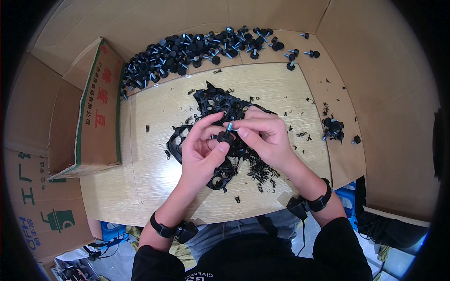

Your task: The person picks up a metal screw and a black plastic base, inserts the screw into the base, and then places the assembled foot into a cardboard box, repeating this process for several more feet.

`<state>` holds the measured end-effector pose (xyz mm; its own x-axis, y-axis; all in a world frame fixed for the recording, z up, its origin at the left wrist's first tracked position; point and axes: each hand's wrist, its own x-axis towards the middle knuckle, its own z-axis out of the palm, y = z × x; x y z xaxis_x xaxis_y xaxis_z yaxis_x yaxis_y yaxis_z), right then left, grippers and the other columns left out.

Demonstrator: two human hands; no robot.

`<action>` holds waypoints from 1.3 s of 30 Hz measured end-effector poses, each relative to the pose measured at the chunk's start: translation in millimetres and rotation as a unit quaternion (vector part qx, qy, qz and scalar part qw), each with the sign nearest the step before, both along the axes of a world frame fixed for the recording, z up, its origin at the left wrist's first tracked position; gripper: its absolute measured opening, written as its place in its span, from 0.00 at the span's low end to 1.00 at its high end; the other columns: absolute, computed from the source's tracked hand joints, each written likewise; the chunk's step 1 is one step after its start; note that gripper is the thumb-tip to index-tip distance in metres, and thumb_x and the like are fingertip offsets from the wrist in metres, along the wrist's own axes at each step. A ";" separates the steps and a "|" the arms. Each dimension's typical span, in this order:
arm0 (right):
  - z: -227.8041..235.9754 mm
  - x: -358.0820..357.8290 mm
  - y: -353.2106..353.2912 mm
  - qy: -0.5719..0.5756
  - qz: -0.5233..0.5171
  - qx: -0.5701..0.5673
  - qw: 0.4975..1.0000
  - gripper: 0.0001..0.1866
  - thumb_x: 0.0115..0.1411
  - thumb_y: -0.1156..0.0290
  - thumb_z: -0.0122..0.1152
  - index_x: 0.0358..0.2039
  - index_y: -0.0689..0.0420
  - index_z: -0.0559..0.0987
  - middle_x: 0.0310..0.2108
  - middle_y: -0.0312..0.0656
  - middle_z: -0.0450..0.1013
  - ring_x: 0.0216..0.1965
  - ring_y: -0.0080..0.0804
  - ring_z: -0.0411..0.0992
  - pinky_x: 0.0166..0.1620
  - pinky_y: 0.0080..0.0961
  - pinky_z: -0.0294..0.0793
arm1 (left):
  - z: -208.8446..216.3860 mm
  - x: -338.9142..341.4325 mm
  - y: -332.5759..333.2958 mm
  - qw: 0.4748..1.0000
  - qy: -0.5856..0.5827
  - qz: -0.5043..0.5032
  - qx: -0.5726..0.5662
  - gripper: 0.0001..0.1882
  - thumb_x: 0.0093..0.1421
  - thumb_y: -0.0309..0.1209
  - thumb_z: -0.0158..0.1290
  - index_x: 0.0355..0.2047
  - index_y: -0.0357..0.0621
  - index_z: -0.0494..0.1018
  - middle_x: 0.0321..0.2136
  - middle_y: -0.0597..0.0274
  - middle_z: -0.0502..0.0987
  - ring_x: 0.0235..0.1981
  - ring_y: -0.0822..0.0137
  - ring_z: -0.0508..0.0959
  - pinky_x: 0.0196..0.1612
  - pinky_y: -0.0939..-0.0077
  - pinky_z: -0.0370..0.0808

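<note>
Above the middle of the table, my left hand (198, 149) pinches the round black head of a knob screw (226, 136). Its bluish metal shaft points upward. My right hand (266, 136) is closed, thumb against forefinger, with the fingertips right beside that shaft; a thin pale sliver shows there, too small to name. Under both hands lie black moulded plastic frames with round holes (216, 99), partly hidden by my fingers. Below my right hand a heap of small dark springs (259, 169) spreads over the wood.
A large pile of black knob screws (176, 54) lines the back edge. An open cardboard box (96, 107) stands at the left, and cardboard walls (379, 93) enclose the table. At the right sits a cluster of small black parts (333, 129). Loose springs and clips dot the tabletop (154, 182).
</note>
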<state>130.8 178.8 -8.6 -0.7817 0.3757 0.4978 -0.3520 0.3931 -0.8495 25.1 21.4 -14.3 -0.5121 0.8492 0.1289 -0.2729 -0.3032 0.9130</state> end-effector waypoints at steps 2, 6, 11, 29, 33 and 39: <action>-4.8 -0.5 2.0 0.003 0.003 0.006 1.000 0.08 0.57 0.74 0.64 0.36 0.62 0.83 0.16 0.34 0.63 0.22 0.25 0.59 0.28 0.23 0.58 | 2.8 3.2 2.9 1.000 0.005 0.027 -0.003 0.30 0.56 0.19 0.59 0.59 0.38 0.62 0.43 0.57 0.76 0.25 0.83 0.71 0.24 0.89 0.65; -2.7 -0.4 2.3 0.005 0.011 0.015 1.000 0.07 0.55 0.73 0.65 0.34 0.61 0.83 0.15 0.32 0.60 0.22 0.24 0.58 0.27 0.23 0.56 | -0.3 2.1 4.0 0.999 0.024 0.040 -0.024 0.30 0.53 0.17 0.61 0.55 0.38 0.64 0.44 0.58 0.75 0.25 0.83 0.71 0.26 0.89 0.66; -4.1 -1.2 -0.9 -0.022 0.034 -0.046 0.998 0.06 0.55 0.74 0.65 0.33 0.60 0.83 0.15 0.31 0.60 0.21 0.20 0.57 0.26 0.22 0.56 | -6.5 2.2 4.5 0.994 0.102 0.044 -0.016 0.29 0.54 0.20 0.61 0.55 0.38 0.64 0.42 0.58 0.75 0.23 0.83 0.69 0.25 0.89 0.65; 2.6 0.4 1.4 -0.019 0.002 0.022 1.000 0.11 0.59 0.74 0.60 0.41 0.60 0.83 0.20 0.35 0.72 0.25 0.25 0.62 0.32 0.22 0.62 | -0.9 2.9 -0.8 0.999 0.036 0.035 -0.003 0.23 0.63 0.25 0.54 0.58 0.37 0.65 0.39 0.56 0.78 0.20 0.84 0.68 0.20 0.90 0.60; -1.7 0.0 0.9 -0.005 0.004 0.004 1.000 0.11 0.59 0.73 0.61 0.41 0.60 0.83 0.20 0.35 0.71 0.25 0.25 0.61 0.31 0.22 0.61 | -2.7 1.5 -1.2 0.997 0.042 0.058 -0.003 0.23 0.63 0.27 0.56 0.57 0.37 0.66 0.40 0.56 0.78 0.21 0.84 0.69 0.20 0.90 0.60; -1.6 -1.3 -1.5 -0.005 -0.003 -0.004 1.000 0.09 0.60 0.71 0.62 0.38 0.61 0.84 0.19 0.35 0.68 0.24 0.25 0.59 0.29 0.23 0.59 | -3.6 0.6 -2.4 0.997 0.050 0.055 -0.019 0.21 0.62 0.25 0.57 0.55 0.36 0.69 0.43 0.57 0.78 0.23 0.85 0.70 0.21 0.91 0.62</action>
